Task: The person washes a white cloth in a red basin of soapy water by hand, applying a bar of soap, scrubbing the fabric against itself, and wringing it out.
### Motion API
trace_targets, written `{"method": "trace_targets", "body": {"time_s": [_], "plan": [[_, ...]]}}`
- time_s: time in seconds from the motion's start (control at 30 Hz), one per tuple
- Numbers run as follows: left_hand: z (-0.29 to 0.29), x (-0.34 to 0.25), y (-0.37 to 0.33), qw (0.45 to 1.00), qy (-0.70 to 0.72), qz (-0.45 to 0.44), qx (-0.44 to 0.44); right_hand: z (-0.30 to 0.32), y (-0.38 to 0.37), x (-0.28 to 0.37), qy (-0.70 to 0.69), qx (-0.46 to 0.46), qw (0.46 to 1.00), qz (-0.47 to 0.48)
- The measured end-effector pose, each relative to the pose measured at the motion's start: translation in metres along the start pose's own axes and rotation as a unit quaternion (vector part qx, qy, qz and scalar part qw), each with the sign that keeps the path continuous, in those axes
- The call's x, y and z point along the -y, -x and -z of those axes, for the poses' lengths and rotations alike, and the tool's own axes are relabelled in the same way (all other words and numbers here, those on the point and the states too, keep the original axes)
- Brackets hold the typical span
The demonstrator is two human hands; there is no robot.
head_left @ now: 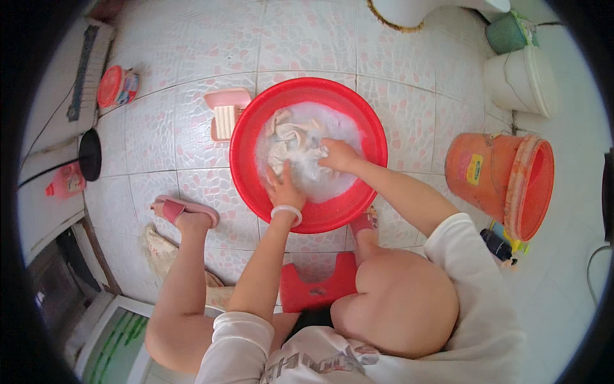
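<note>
A round red basin point(242, 173) of sudsy water stands on the tiled floor in front of me. Pale, wet cloth point(291, 136) lies bunched in the foam, mostly on the left side. My left hand point(285, 191), with a white bangle at the wrist, rests at the near edge of the suds, its fingers spread against the cloth. Toward the right of the basin, my right hand point(339, 155) is closed on a foam-covered bit of the cloth. Suds hide its fingertips and how much cloth it grips.
A pink soap dish point(229, 98) with a pale ribbed piece sits left of the basin. To the right an orange bucket point(476, 173) lies tilted, below a white bucket point(511, 80). Bottles point(495, 243) stand near it. A red stool point(320, 294) is between my legs.
</note>
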State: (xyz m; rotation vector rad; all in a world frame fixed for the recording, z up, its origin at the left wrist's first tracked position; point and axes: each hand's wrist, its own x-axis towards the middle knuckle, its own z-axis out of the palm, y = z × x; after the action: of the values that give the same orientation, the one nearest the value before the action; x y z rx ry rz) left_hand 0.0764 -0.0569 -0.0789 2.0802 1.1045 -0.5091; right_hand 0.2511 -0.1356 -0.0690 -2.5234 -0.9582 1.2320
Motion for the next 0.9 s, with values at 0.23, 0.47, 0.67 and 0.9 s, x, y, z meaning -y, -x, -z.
{"method": "trace_targets", "body": {"time_s": [0.23, 0.47, 0.67, 0.9], "plan": [[-0.018, -0.011, 0.030, 0.975, 0.190, 0.065, 0.092, 0.089, 0.066, 0.068, -0.095, 0.136, 0.986, 0.032], [-0.063, 0.022, 0.009, 0.859, 0.500, 0.059, 0.099, 0.071, 0.113, 0.112, -0.232, 0.060, 0.970, 0.038], [0.048, -0.008, 0.075, 0.572, 0.780, 0.118, 0.226, 0.050, 0.169, 0.151, -0.260, -0.015, 0.962, 0.079], [0.097, 0.007, 0.113, 0.453, 0.826, 0.011, 0.336, 0.021, 0.207, 0.180, -0.203, -0.064, 0.949, 0.234]]}}
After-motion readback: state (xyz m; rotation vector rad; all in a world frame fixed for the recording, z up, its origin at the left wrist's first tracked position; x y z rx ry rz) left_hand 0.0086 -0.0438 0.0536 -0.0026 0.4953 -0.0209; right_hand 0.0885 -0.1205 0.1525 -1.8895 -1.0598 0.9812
